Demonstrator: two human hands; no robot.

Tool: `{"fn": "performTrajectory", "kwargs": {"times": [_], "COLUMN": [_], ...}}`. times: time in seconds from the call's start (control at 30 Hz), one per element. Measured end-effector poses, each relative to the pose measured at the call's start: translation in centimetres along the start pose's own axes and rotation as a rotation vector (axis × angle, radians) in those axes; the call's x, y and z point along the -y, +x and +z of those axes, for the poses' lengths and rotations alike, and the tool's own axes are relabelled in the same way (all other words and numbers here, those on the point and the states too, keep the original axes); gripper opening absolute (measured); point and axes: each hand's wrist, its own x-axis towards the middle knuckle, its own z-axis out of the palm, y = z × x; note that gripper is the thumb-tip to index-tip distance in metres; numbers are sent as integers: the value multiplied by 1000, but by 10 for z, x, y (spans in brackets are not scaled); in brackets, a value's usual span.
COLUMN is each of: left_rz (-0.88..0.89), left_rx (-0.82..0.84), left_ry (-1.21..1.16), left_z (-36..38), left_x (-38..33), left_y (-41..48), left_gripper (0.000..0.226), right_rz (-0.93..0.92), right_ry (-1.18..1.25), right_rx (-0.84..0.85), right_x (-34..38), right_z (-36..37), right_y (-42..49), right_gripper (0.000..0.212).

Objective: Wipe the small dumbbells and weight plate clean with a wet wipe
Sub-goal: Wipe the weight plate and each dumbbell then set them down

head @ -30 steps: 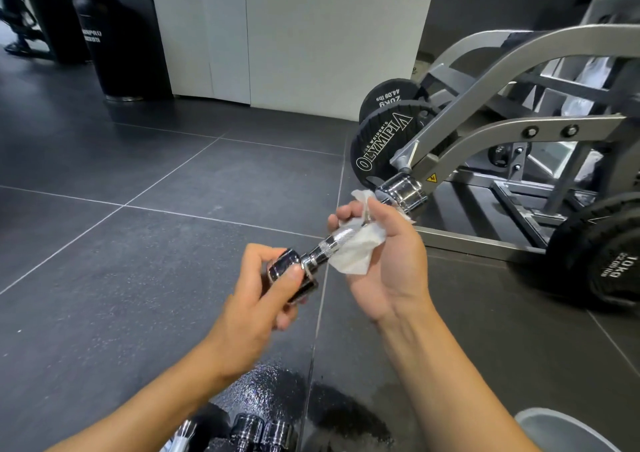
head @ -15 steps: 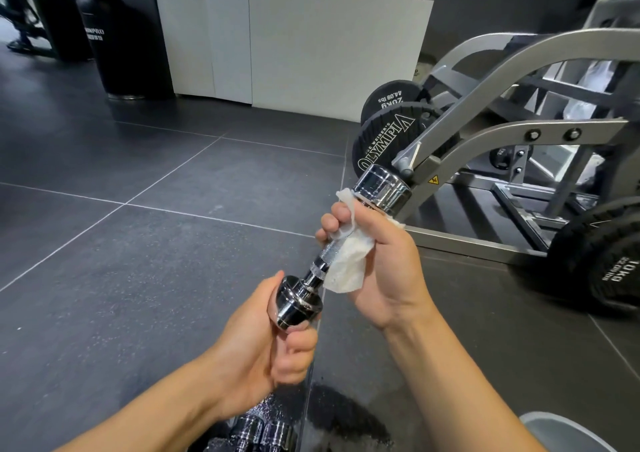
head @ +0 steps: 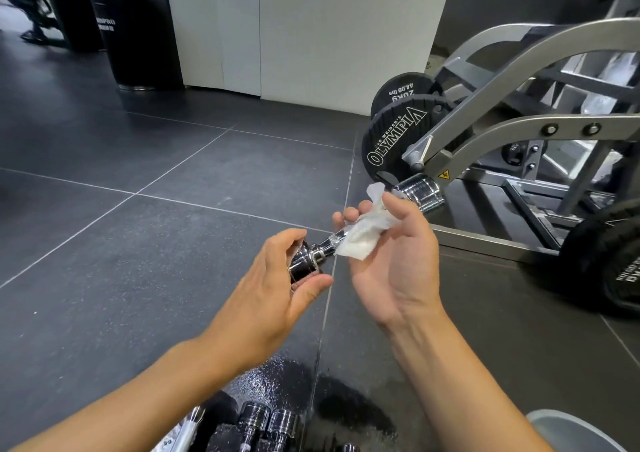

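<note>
I hold a small chrome dumbbell (head: 311,257) in the air over the dark floor, tilted up to the right. My left hand (head: 273,295) grips its near head with fingers and thumb. My right hand (head: 391,254) wraps a white wet wipe (head: 363,233) around the knurled handle, fingers curled behind it. The far chrome head (head: 420,193) sticks out past the wipe. More chrome dumbbells (head: 266,424) lie on the floor at the bottom edge, partly cut off.
A grey weight machine frame (head: 519,132) stands at right with black Olympia plates (head: 391,143) loaded on it. Another black plate (head: 620,261) sits at far right. A white counter (head: 311,32) stands behind. Wet patches (head: 346,410) darken the floor below my arms.
The dumbbell has tilted lower and swung rightward. My left hand shifted from under the near head to gripping it from the side, and the right hand with the wipe loosened along the handle.
</note>
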Motion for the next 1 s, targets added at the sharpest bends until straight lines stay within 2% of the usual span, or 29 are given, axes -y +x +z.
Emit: {"fn": "performTrajectory", "kwargs": {"times": [0.07, 0.13, 0.23, 0.27, 0.33, 0.4, 0.43, 0.53, 0.57, 0.67, 0.73, 0.8, 0.87, 0.9, 0.93, 1.0], "left_rz": [-251, -518, -904, -985, -1038, -988, -940, -729, -604, -134, 110, 291, 316, 241, 103, -255], "left_rx": [88, 122, 375, 464, 565, 572, 514, 142, 80, 111, 83, 16, 12, 34, 63, 75], "left_ry": [-352, -686, -1122, -1230, -1323, -1324, -1307, -1104, -974, -463, -61, 103, 79, 3, -146, -595], "left_z": [-3, -4, -14, -17, -19, -14, -8, 5, 6, -3, -6, -5, -2, -1, 0, 2], "left_x": [-12, -22, -29, -28, -30, -37, -41, -40, -36, -14, -2, 1, 1, -3, -11, -32], "left_y": [3, 7, 8, 6, 2, -3, -5, -8, -8, -8, -4, 2, 3, 3, 3, 5], "left_gripper": [57, 55, 61, 59, 50, 45, 46, 48, 47, 29, 40, 49, 45, 40, 36, 41], "right_rz": [10, 20, -25, -27, -31, -54, -75, -126, -119, -68, -38, -15, -8, -8, -5, 9], "right_ry": [-17, -46, -94, -117, -158, -194, -213, -200, -157, 8, 88, 144, 154, 140, 119, 77], "right_rx": [24, 65, 142, 164, 207, 191, 149, -52, -117, -251, -301, -318, -301, -277, -244, -158], "right_x": [0, -3, -8, -9, -10, -9, -9, -8, -8, -9, -9, -7, -4, -2, 0, 2], "right_z": [-3, -6, -5, -5, -2, 0, 1, 5, 4, 0, -5, -8, -8, -8, -8, -7], "right_y": [1, 3, 4, 4, 3, 3, 4, 6, 7, 12, 14, 14, 13, 12, 11, 9], "right_gripper": [9, 10, 12, 18, 29, 37, 40, 41, 41, 41, 43, 46, 48, 49, 50, 52]}}
